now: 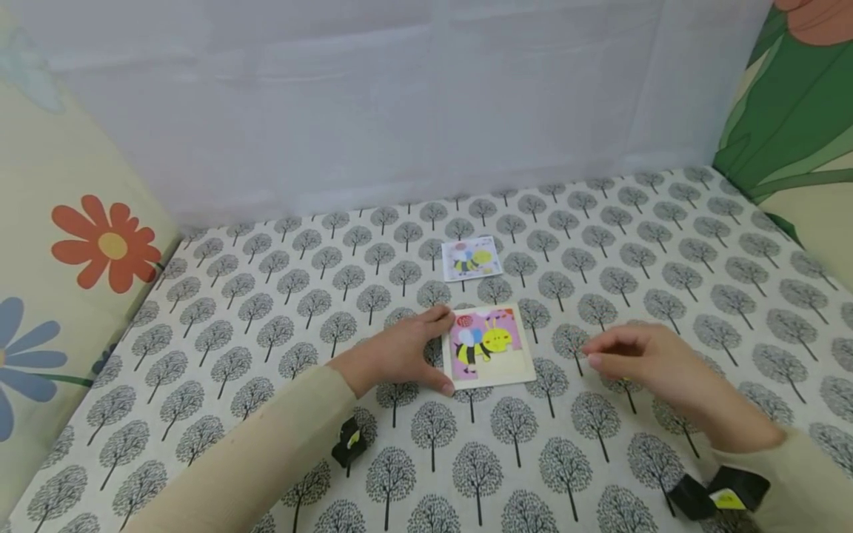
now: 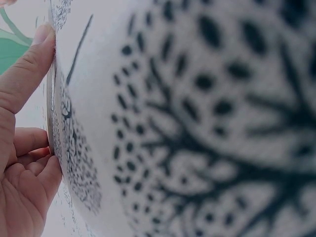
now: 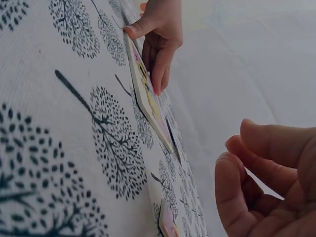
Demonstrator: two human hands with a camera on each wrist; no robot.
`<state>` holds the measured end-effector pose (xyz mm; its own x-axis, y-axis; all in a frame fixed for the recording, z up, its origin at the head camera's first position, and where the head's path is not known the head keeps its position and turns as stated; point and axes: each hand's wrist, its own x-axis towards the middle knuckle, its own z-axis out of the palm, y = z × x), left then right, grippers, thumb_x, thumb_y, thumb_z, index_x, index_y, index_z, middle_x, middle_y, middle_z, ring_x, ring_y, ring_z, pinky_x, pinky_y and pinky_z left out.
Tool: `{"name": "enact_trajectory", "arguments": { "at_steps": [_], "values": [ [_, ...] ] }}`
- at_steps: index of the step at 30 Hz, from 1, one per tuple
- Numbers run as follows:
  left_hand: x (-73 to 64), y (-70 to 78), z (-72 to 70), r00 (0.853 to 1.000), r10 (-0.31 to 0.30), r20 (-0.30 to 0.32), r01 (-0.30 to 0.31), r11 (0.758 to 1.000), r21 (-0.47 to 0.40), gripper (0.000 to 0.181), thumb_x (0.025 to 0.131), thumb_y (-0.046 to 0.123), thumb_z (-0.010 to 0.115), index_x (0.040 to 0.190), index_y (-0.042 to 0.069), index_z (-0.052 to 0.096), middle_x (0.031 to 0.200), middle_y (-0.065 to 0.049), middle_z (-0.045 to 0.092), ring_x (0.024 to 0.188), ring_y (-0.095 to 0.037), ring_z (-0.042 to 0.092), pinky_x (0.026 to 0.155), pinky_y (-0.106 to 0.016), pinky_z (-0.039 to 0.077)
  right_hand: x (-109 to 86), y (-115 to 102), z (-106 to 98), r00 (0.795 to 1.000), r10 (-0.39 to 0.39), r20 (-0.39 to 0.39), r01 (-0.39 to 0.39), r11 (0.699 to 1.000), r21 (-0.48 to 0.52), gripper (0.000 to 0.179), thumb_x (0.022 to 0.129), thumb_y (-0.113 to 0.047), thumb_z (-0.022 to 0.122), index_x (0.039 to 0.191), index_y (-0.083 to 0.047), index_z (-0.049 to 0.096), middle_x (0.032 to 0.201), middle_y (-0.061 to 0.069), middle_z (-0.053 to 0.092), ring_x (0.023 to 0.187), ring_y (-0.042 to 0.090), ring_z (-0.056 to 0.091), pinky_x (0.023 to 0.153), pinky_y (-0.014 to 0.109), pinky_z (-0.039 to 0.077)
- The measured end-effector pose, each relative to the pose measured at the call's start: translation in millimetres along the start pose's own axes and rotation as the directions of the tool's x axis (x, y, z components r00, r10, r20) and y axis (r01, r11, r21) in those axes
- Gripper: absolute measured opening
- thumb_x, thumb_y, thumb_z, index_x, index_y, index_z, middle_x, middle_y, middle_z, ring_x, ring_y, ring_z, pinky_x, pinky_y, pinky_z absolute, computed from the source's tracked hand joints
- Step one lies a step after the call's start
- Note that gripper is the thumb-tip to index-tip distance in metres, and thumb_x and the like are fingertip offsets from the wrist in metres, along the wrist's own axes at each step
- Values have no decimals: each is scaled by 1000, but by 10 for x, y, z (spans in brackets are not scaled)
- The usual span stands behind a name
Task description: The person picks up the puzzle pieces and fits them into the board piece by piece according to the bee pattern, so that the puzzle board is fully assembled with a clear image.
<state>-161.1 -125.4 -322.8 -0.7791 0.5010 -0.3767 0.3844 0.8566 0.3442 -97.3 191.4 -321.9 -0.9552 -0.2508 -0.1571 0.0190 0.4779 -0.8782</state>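
A square bee puzzle board (image 1: 491, 346) lies on the tree-print cloth, with pale bare patches at its lower right and upper edge. My left hand (image 1: 409, 350) grips its left side, thumb at the near corner and fingertips at the far one. In the left wrist view, that thumb and the fingers (image 2: 37, 143) meet the board's thin edge. My right hand (image 1: 649, 366) hovers to the right of the board, fingers loosely curled and nothing between them. Near it in the right wrist view lies a pink and yellow puzzle piece (image 3: 169, 222), hidden behind the hand in the head view.
Beyond the board lies a bee picture card (image 1: 471, 258). A white curtain (image 1: 400, 111) hangs along the back of the table. Flower-painted walls (image 1: 67, 148) flank both sides. Black straps with yellow marks (image 1: 723, 494) sit at the wrists.
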Motion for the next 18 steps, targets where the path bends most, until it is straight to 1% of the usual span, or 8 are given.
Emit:
{"name": "enact_trajectory", "arguments": {
  "at_steps": [2,4,10,15,18],
  "values": [
    [-2,2,0,1000,1,-1,-1,1000,-2,111,61,50,79,147,15,19,156,-1,5,141,-30,15,115,-43,16,-14,28,-25,1000,8,-2,-8,999,-47,30,83,-22,68,107,-4,65,100,9,64,83,14,59,70,26,53],
    [-3,3,0,1000,2,-2,-2,1000,-3,111,61,49,80,147,15,19,156,-2,6,141,-30,15,115,-43,16,-22,48,-46,1000,14,-10,-15,995,-104,31,83,-25,68,107,-6,66,102,7,65,85,14,59,71,25,52],
    [-4,4,0,1000,-2,0,2,1000,-3,111,61,50,79,147,15,19,156,-1,5,141,-30,15,115,-43,16,-30,105,-83,998,43,-46,-52,971,-232,34,80,-31,71,104,-7,68,93,4,66,81,15,58,65,26,51],
    [-6,3,2,1000,-2,-2,2,1000,5,111,61,50,79,147,15,19,156,-1,6,141,-30,16,115,-43,16,-26,146,-94,994,73,-83,-98,929,-358,43,76,-42,72,104,-10,68,89,1,64,80,14,55,65,27,46],
    [-3,3,4,1000,-2,-1,2,1000,8,111,61,51,79,147,15,19,156,-1,6,141,-30,16,115,-43,16,-13,165,-95,993,76,-91,-107,909,-403,42,75,-38,73,104,-9,67,86,1,62,77,15,54,63,26,44]
  ]
}}
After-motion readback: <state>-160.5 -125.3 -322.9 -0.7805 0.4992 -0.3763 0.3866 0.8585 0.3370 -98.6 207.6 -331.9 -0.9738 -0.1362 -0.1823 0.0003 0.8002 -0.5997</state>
